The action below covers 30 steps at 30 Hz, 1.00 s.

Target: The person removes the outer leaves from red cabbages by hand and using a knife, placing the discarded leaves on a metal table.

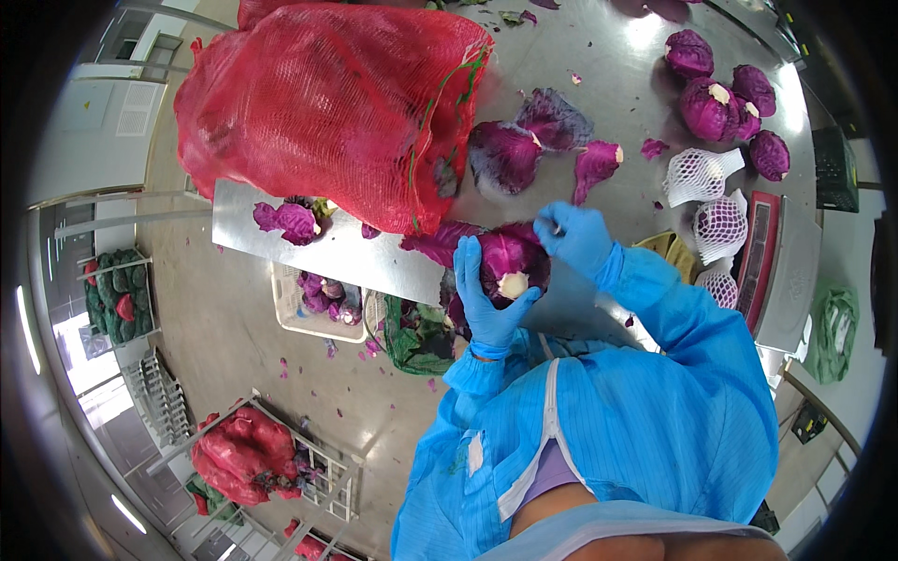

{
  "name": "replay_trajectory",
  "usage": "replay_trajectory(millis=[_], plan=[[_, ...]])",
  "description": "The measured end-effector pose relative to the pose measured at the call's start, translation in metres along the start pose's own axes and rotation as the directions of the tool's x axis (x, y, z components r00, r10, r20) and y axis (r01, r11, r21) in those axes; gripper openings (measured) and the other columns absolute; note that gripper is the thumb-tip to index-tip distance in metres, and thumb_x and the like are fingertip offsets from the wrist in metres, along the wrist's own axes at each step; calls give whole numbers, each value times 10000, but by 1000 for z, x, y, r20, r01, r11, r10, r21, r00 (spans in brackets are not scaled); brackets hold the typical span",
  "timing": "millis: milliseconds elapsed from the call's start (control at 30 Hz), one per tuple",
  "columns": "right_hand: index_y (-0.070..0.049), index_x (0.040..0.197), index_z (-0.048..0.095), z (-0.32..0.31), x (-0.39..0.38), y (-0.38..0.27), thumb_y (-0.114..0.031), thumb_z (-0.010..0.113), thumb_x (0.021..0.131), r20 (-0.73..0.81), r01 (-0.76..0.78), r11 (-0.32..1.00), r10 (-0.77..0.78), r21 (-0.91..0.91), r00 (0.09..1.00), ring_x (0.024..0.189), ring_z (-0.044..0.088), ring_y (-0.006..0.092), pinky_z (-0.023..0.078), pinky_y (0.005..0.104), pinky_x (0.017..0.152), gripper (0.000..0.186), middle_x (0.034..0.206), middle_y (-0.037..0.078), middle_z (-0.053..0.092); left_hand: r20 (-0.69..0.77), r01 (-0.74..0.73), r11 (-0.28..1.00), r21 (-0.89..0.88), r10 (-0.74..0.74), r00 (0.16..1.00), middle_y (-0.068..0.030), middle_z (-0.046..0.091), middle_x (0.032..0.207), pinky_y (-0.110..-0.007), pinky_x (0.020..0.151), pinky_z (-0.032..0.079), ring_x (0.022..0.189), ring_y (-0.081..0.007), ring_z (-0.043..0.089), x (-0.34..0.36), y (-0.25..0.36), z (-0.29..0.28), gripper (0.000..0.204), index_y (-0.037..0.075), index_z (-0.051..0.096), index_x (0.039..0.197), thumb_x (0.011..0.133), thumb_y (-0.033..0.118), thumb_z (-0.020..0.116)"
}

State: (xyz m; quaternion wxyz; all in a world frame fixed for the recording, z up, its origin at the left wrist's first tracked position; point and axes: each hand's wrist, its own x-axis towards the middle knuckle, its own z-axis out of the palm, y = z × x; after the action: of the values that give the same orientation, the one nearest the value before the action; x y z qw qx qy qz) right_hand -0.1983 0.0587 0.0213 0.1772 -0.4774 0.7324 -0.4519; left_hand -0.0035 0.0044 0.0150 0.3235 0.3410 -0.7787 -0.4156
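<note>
Trimming stage, judged from the scene: outer leaves coming off a red cabbage before netting. Filling the upper left of the frame, a bulging red mesh sack (327,107) lying on the long stainless steel table (599,37). Below the table edge at centre left, a white plastic crate (292,318) with purple scraps on the floor. Scattered at upper centre, loose purple cabbage leaves (533,140); at upper right, a cluster of trimmed purple cabbage heads (720,98), and just below them heads sleeved in white foam netting (702,175). At frame centre, over the table's near edge, the round purple cabbage head (510,262) with pale cut stem facing the camera. Cupped under and around it, the blue-gloved left hand (482,299), fingers spread against its side. Touching its upper right, the blue-gloved right hand (572,234), fingers curled, seemingly pinching a leaf edge, though not clearly. Next move likely calls for peeling that leaf back while holding the head steady.
</note>
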Motion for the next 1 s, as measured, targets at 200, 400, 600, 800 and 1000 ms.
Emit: replay_trajectory(millis=[200,400,600,800,1000], plan=[[-8,892,630,-12,15,59,-121,676,855,-16,-397,838,434,375,901,550,621,122,492,286,516,128,669,58,621,73,99,965,-243,-84,994,-157,275,1549,-422,1179,184,1434,-304,257,-17,-5,-25,1034,24,281,1493,647,166,858],[-4,1090,633,-35,4,40,-142,691,868,-33,-596,711,652,373,758,602,620,111,492,264,571,268,755,53,642,69,222,909,-351,-212,975,-159,244,1552,-412,1177,172,1433,-296,238,-42,-22,-52,1073,-7,186,1512,675,247,807],[-204,1460,410,9,-49,-23,-393,746,820,439,-321,940,241,118,866,845,669,247,524,354,765,747,1123,151,668,26,242,938,-246,-243,970,-159,255,1538,-408,1169,198,1409,-291,278,-39,-22,-49,1065,1,172,1519,679,214,791],[-96,1309,562,41,-59,-19,-329,714,845,223,-79,979,37,186,974,819,679,301,535,362,709,541,1004,168,667,-39,270,916,-297,-295,955,-168,304,1495,-400,1165,204,1400,-280,283,-42,-16,-33,1025,4,261,1457,648,193,862],[-96,971,633,38,-46,-19,-162,681,807,86,149,983,-140,-109,986,620,637,314,517,396,542,183,753,115,625,-155,342,911,-232,-382,911,-166,368,1448,-396,1147,239,1340,-275,358,-34,-6,-25,964,-18,326,1396,650,239,882]])
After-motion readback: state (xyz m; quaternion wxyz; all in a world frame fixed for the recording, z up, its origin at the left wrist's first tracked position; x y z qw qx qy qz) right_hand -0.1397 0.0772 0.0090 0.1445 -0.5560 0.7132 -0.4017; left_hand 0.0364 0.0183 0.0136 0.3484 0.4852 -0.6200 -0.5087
